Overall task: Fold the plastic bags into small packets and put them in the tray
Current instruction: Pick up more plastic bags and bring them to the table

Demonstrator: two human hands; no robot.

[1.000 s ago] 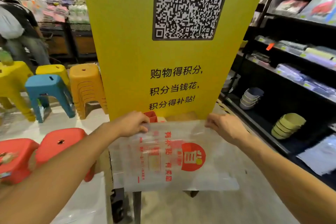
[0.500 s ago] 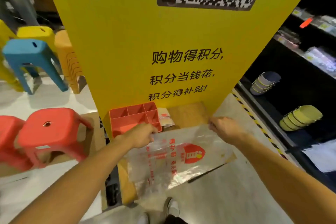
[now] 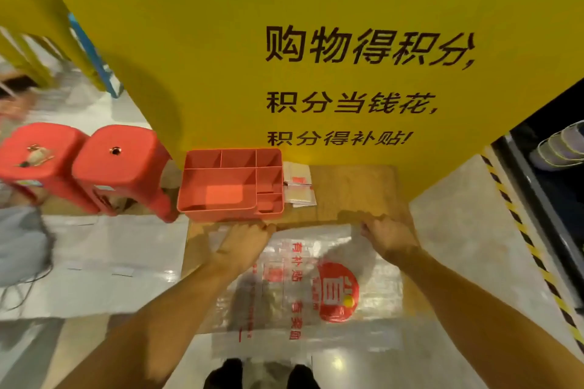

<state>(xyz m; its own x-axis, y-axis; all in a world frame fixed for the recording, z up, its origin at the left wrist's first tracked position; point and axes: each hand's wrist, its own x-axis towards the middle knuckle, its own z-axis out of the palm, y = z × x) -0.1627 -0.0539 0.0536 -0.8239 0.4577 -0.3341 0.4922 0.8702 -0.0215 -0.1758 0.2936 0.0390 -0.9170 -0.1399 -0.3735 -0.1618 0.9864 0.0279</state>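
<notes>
Both hands, the left hand (image 3: 245,238) and right hand (image 3: 390,235), have lowered the clear red-printed plastic bag (image 3: 319,287) flat onto the wooden table (image 3: 354,189), pinching its far corners beside the empty orange compartmented tray (image 3: 232,208), so folding can begin.

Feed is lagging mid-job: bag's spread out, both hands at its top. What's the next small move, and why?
Probably fold one long side over toward the middle. The plastic bag lies flat and unfolded on the wooden board, the left hand and right hand pin its top corners, and the red tray looks empty.
</notes>
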